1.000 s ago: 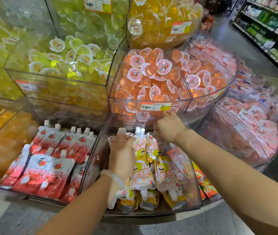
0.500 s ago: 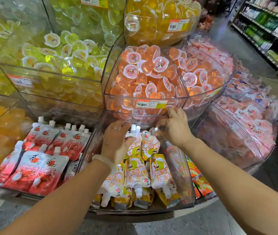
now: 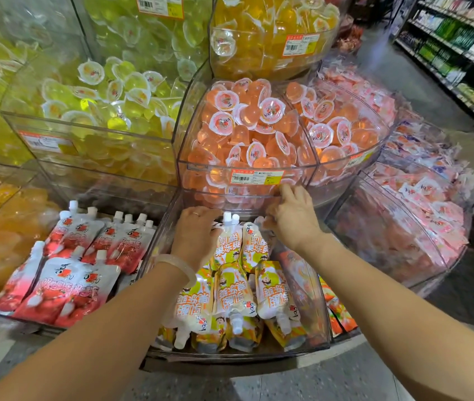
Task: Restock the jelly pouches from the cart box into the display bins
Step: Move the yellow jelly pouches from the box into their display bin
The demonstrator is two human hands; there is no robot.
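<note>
Yellow-and-white jelly pouches with white spouts lie in rows in a clear display bin at the bottom centre. At the back row, my left hand, with a pale bangle at the wrist, curls its fingers over the top of a pouch. My right hand curls its lower fingers round the spout end of the back-right pouch, while its forefinger points up against the bin above. The cart box is out of view.
Red-and-white pouches fill the bin to the left. Above hang clear bins of orange jelly cups, yellow-green cups and yellow cups. Pink packets fill bins to the right. A shelf aisle runs at far right.
My left hand has moved from the middle of the bin up to the back row of pouches. My right hand stays at the back right, its forefinger now raised.
</note>
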